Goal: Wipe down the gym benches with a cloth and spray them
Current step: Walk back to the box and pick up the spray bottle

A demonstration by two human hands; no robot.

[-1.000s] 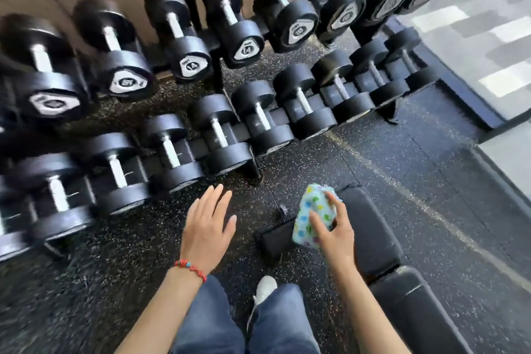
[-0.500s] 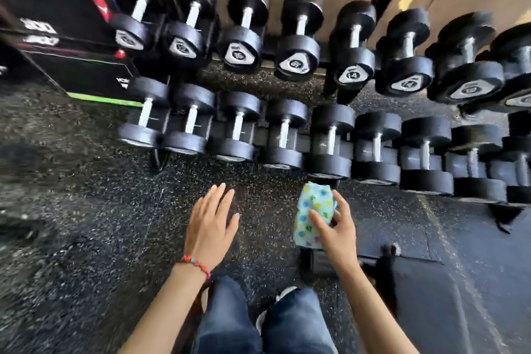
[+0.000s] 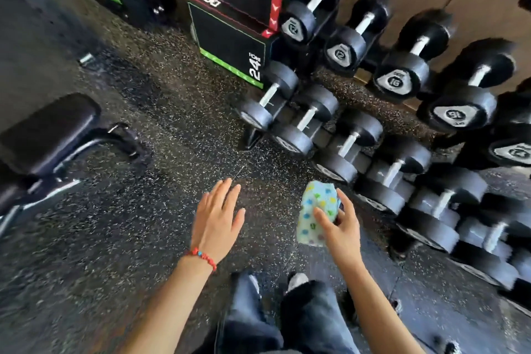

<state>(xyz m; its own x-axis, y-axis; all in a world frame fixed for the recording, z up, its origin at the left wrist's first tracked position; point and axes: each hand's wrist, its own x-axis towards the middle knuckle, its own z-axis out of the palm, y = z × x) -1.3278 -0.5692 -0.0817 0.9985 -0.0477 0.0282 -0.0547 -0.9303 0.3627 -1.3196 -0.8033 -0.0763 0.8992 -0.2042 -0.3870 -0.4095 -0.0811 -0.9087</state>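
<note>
The right hand [image 3: 340, 225] pinches a spotted cloth [image 3: 316, 211]; the left hand [image 3: 217, 220] hovers flat, fingers straight. A bench [image 3: 48, 129], somewhat blurred, stands well apart at left.

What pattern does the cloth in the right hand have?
Pale cloth with coloured spots: blue, green, yellow; head view.

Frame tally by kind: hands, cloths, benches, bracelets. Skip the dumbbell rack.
hands: 2, left hand and right hand
cloth: 1, held in the right hand
bench: 1
bracelet: 1, on the left wrist
Total: 5
</note>
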